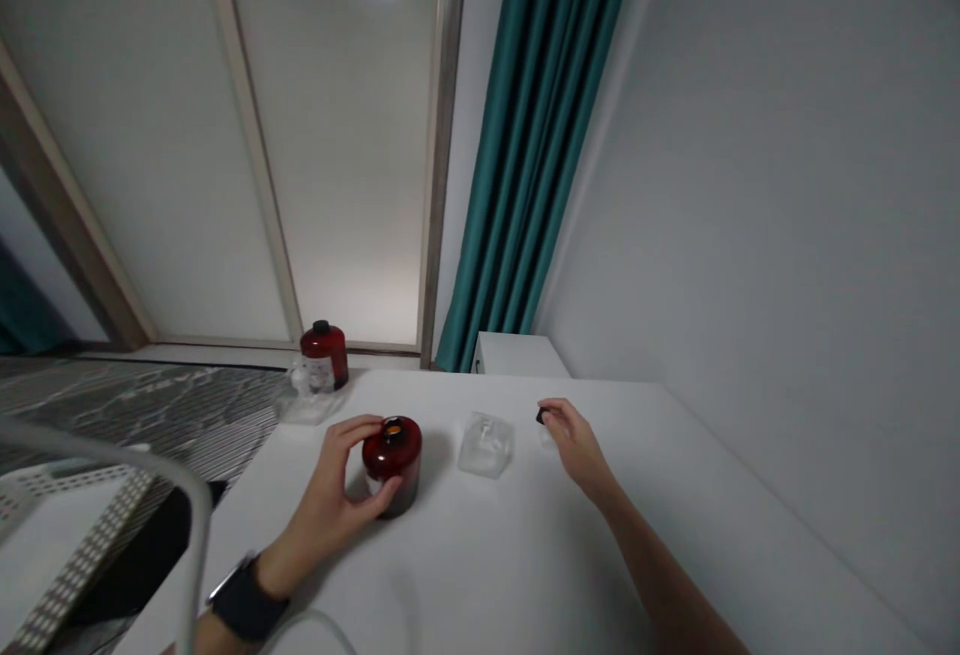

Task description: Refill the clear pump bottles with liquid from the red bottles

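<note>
My left hand [341, 485] is wrapped around the side of a dark red bottle [399, 447], which stands upright on the white table [480, 565]. The bottle's neck is uncapped, and its opening shows. Over to the right, my right hand [571, 443] pinches a small black cap [541, 416] between thumb and fingers, just above the tabletop. Between the two hands lies a clear plastic packet [486, 445], touched by neither. A second dark red bottle [325, 355] with a black cap and a pale label stands at the table's far left corner.
Clear plastic wrapping [304, 397] lies by the far bottle. A white perforated basket [82, 545] is at the left, behind a pale curved tube [196, 505]. A white cabinet [521, 355] stands beyond the table, near a green curtain [525, 155]. A wall [787, 235] borders the right side.
</note>
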Demonstrator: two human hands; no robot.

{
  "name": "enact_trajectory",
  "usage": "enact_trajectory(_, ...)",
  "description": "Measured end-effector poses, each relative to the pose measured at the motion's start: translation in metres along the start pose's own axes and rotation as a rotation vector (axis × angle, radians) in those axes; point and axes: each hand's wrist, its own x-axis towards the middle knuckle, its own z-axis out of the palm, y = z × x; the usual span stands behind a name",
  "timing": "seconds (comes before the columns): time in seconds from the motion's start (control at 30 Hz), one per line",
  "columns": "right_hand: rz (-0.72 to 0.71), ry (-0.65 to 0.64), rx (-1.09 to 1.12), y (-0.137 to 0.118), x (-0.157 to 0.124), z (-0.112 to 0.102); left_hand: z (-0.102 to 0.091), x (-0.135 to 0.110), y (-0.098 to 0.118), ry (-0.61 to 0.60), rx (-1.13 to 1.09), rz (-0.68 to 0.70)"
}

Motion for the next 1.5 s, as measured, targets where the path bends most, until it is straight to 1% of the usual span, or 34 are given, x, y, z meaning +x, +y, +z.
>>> enact_trajectory(0.07, 0.011, 0.052, -0.061, 0.020, -0.003, -0.003, 0.000, -0.001, -0.002, -0.004, 0.013, -0.003)
enact_trajectory(0.13, -0.002, 0.080, -0.125, 0.034, -0.006, -0.003, 0.001, -0.001, -0.003, -0.006, 0.018, -0.011)
enact_trajectory(0.23, -0.068, 0.048, -0.199, 0.043, -0.009, 0.002, 0.002, -0.001, -0.005, 0.000, 0.022, -0.016)
enact_trajectory(0.33, -0.118, 0.002, -0.263, 0.046, -0.009, 0.007, 0.002, -0.001, -0.005, 0.012, 0.033, -0.013)
enact_trajectory(0.6, -0.152, -0.055, -0.388, 0.055, -0.009, 0.012, 0.002, 0.001, -0.005, 0.030, 0.040, -0.004)
enact_trajectory(0.8, -0.154, -0.105, -0.415, 0.056, -0.009, 0.012, 0.001, 0.000, -0.004, 0.022, 0.038, -0.005)
enact_trajectory(1.0, -0.144, -0.132, -0.394, 0.064, -0.008, 0.004, 0.001, 0.000, -0.003, 0.017, 0.037, -0.016)
enact_trajectory(1.13, -0.137, -0.138, -0.372, 0.071, -0.010, -0.002, 0.001, 0.001, -0.003, 0.013, 0.038, -0.018)
enact_trajectory(1.3, -0.151, -0.129, -0.353, 0.073, -0.010, -0.005, 0.002, 0.001, -0.002, 0.020, 0.030, -0.023)
enact_trajectory(1.4, -0.171, -0.104, -0.345, 0.071, -0.010, -0.005, 0.002, 0.001, -0.002, 0.028, 0.025, -0.023)
enact_trajectory(1.5, -0.199, -0.045, -0.332, 0.063, -0.010, -0.007, 0.000, 0.001, 0.000, 0.016, 0.024, -0.022)
